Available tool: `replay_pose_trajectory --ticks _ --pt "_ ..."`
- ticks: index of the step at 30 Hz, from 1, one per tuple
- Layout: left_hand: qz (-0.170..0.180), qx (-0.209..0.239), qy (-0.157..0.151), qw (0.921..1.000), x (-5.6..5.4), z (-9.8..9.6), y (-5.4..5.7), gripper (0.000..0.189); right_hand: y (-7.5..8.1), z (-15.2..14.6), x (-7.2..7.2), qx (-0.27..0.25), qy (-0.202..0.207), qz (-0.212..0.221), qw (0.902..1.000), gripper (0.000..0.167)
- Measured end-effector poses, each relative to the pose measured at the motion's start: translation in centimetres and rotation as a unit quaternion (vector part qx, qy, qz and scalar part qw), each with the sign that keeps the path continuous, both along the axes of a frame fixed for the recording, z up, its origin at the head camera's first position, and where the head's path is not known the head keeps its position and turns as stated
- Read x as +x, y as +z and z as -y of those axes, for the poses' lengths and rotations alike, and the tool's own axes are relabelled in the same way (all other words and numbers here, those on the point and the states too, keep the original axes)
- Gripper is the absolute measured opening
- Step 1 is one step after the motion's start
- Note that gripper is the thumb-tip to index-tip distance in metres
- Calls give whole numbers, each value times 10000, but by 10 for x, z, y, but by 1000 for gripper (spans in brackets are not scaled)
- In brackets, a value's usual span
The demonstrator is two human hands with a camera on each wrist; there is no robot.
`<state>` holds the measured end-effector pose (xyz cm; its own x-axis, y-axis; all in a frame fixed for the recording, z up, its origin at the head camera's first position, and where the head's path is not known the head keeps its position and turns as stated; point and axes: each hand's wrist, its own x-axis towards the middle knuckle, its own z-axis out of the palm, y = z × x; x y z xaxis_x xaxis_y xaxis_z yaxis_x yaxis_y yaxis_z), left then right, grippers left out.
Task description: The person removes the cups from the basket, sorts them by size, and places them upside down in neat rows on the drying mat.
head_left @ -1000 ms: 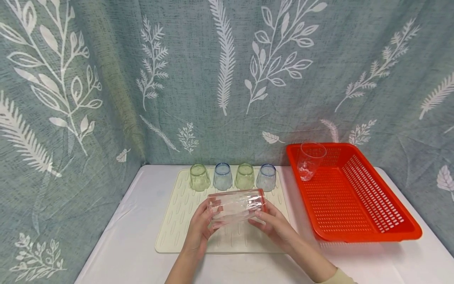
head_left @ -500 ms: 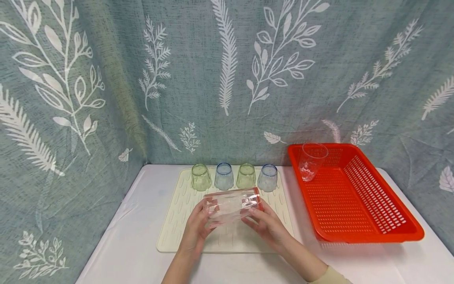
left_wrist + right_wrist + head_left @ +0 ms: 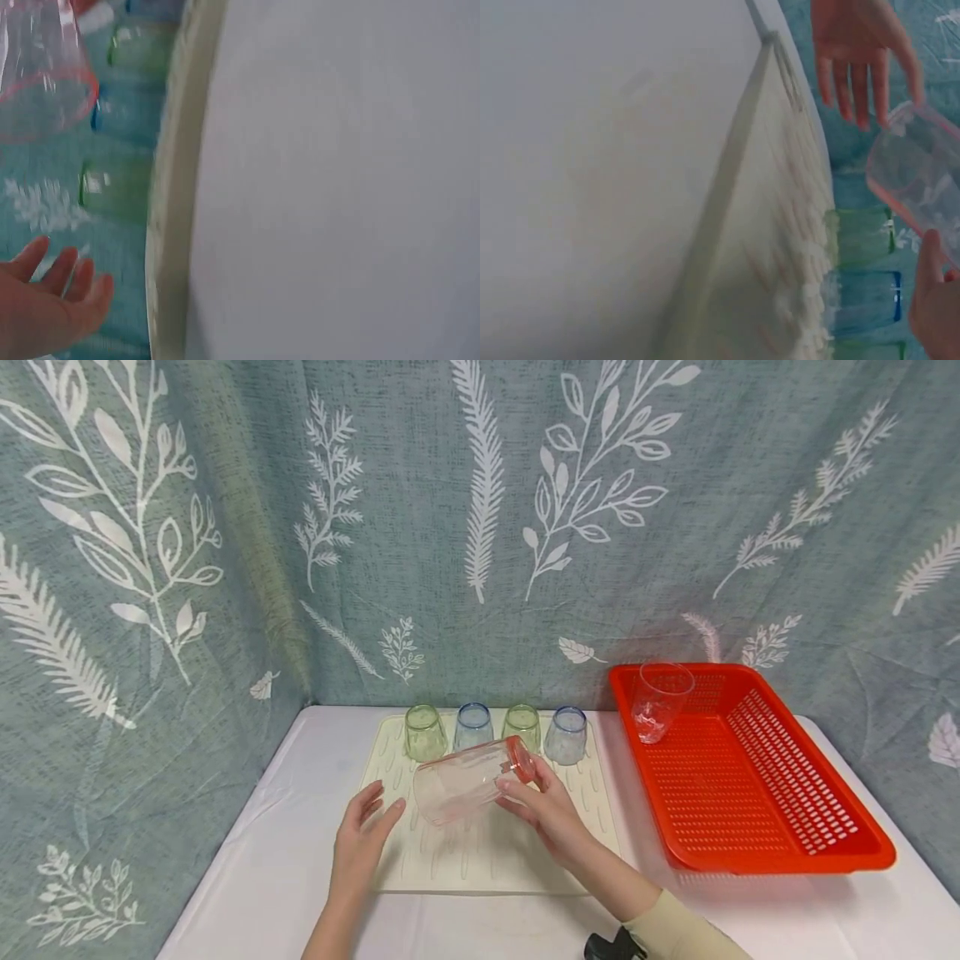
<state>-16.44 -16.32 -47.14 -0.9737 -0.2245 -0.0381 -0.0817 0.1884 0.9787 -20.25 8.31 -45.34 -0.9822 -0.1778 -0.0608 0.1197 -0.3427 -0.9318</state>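
Observation:
A clear drinking glass (image 3: 459,781), red-tinted at one end, is held on its side and slanted above the cream ridged mat (image 3: 450,872). My right hand (image 3: 551,814) grips it by the red end, thumb on the near side. To its left, my left hand (image 3: 362,839) has its fingers extended and holds nothing, a small gap from the glass's left end. The left wrist view shows those loose fingers of the left hand (image 3: 60,304) below the glass. In the right wrist view the glass (image 3: 922,169) lies between both hands.
Along the mat's back edge stand small glasses in a row: green (image 3: 425,739), blue (image 3: 473,731), green (image 3: 521,722) and blue (image 3: 566,742). A red plastic basket (image 3: 780,856) at right holds one tall clear glass (image 3: 654,710). A patterned curtain (image 3: 420,527) hangs behind.
My left hand has let go of the glass and moved left and slightly down. My right hand has tilted the glass, its red end higher. The row and basket stay put.

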Motion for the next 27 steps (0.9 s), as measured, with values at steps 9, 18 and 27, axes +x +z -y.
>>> replay_pose_trajectory --ticks 9,18,27 --pt "889 -1583 -217 9831 -6 35 -9 89 8 19 -21 1385 -271 -379 9893 66" --pt "928 -337 -418 9942 -7 46 -20 80 20 46 -30 2819 -167 -1145 9524 68" --pt "736 -149 -487 9960 -5 48 -24 78 21 72 -40 3579 134 -2070 9104 64"
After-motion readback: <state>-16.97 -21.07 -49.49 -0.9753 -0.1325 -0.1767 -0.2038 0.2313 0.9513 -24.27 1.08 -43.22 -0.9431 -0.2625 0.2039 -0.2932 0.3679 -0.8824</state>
